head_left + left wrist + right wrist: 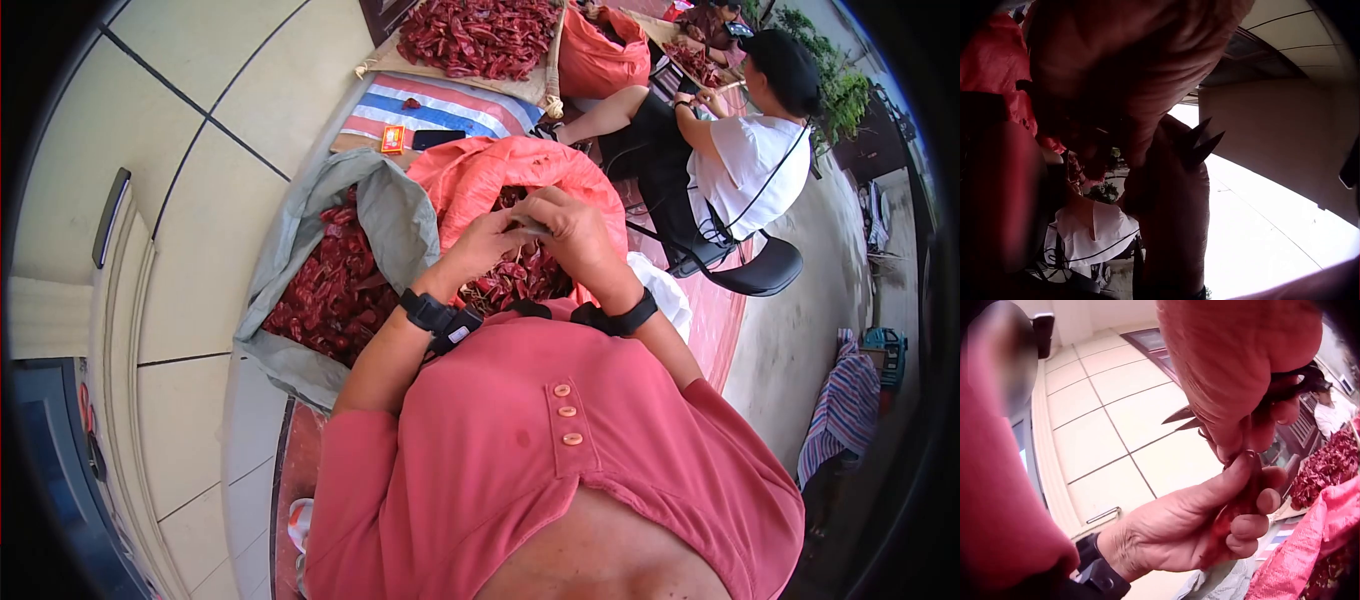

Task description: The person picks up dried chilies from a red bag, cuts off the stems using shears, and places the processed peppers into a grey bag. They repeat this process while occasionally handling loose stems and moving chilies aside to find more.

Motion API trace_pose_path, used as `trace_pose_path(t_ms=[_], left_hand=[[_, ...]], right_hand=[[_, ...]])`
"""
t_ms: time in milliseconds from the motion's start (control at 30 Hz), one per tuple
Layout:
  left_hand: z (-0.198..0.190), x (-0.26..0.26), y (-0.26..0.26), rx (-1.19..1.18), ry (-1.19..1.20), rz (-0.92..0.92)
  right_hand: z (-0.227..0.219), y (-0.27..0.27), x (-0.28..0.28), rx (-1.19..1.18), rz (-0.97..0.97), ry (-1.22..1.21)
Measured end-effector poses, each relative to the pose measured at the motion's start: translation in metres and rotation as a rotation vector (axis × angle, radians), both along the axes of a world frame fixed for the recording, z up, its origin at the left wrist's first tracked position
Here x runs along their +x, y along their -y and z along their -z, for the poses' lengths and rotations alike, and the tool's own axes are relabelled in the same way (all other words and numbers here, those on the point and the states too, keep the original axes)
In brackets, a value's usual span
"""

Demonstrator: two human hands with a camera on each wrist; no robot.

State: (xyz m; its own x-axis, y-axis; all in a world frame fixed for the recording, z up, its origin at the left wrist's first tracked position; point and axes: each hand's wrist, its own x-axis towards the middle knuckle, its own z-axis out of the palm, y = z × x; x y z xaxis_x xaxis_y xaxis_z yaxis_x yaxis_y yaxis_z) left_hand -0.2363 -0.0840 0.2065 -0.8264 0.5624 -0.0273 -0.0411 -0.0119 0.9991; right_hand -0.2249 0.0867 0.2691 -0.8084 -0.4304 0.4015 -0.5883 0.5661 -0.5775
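Curled around a dried red chili pepper (1217,534), my left hand (484,245) (1129,56) (1179,519) holds it between thumb and fingers. My right hand (572,232) (1175,206) (1235,369) grips scissors with black handles (1300,384); their two pointed blades (1205,147) (1182,419) stick out slightly apart. The fingertips of both hands meet at one end of the chili. Beneath them lies a pink sack (450,165) with dried chilies (510,285) inside.
A grey sack (275,240) of chilies stands to the left. Beyond are a tray of chilies (480,40), a phone (438,139), a small red-yellow box (392,139) and another filled sack (600,65). A person in white (745,165) sits at the right.
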Motion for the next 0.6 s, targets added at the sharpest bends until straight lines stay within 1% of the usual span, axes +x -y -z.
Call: trace_pose_path(t_ms=[67,167,267,300,367,400,433,467,533,567,600], left_hand=[[-0.009,0.007,-0.001,-0.098,-0.048,-0.046],[-0.027,0.017,-0.005,-0.244,-0.172,-0.141],[-0.047,0.027,-0.006,-0.304,-0.297,-0.172],[-0.043,0.027,-0.006,-0.325,-0.428,-0.206],[-0.031,0.025,-0.007,-0.367,-0.688,-0.272],[-0.031,0.026,-0.008,-0.324,-0.713,-0.255],[-0.032,0.027,-0.01,-0.281,-0.737,-0.238],[-0.032,0.029,-0.012,-0.237,-0.76,-0.219],[-0.026,0.028,-0.015,-0.214,-0.722,-0.253],[-0.023,0.029,-0.015,-0.203,-0.698,-0.27],[-0.027,0.032,-0.015,-0.226,-0.614,-0.249]], right_hand=[[-0.007,0.002,0.005,0.114,0.009,-0.169],[0.004,-0.003,0.004,-0.221,0.022,-0.004],[0.007,-0.007,0.001,-0.788,-0.047,0.667],[-0.014,-0.006,0.006,-0.809,0.008,0.842],[-0.012,-0.01,0.004,-0.907,-0.056,0.997],[-0.009,-0.014,0.0,-0.956,-0.089,1.073],[0.005,-0.022,-0.007,-1.159,-0.182,1.271],[0.019,-0.025,-0.006,-1.201,-0.155,1.31],[0.021,-0.021,-0.002,-1.278,-0.099,1.386],[0.02,-0.019,0.004,-1.163,0.059,1.251],[0.019,-0.023,0.006,-1.108,0.102,1.188]])
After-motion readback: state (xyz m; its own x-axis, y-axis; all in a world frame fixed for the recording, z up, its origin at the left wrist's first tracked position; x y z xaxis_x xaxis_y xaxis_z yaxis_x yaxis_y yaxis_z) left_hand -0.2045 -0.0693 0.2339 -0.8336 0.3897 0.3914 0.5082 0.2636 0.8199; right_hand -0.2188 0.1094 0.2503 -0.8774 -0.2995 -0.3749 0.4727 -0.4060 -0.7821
